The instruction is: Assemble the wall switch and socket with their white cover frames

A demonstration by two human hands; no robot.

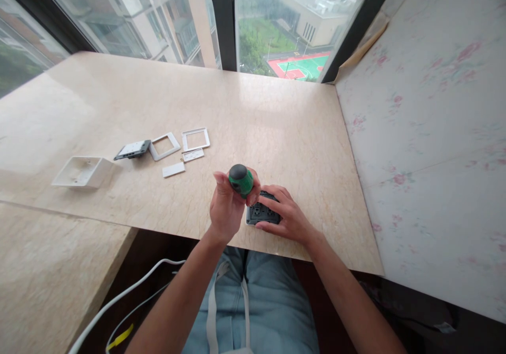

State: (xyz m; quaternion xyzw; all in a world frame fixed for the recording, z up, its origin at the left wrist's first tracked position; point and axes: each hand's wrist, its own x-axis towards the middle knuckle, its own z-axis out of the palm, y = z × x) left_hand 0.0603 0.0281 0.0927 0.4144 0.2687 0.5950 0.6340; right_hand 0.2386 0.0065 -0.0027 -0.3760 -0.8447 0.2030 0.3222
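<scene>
Left hand (pixel 227 206) is curled tight around a green screwdriver handle (pixel 241 180), upright at frame centre. Just right of it, the right hand (pixel 286 218) clasps a dark switch module (pixel 261 213) by its edges against the marble table (pixel 276 127). An open white box (pixel 83 171) sits at middle left.

bare tabletop (pixel 276 117) lies open across the upper centre. a white box (pixel 83 171) and white frames (pixel 193 130) clutter centre left. the papered wall (pixel 427 133) closes the right; left hand (pixel 226 209) and right hand (pixel 286 217) crowd lower centre.
</scene>
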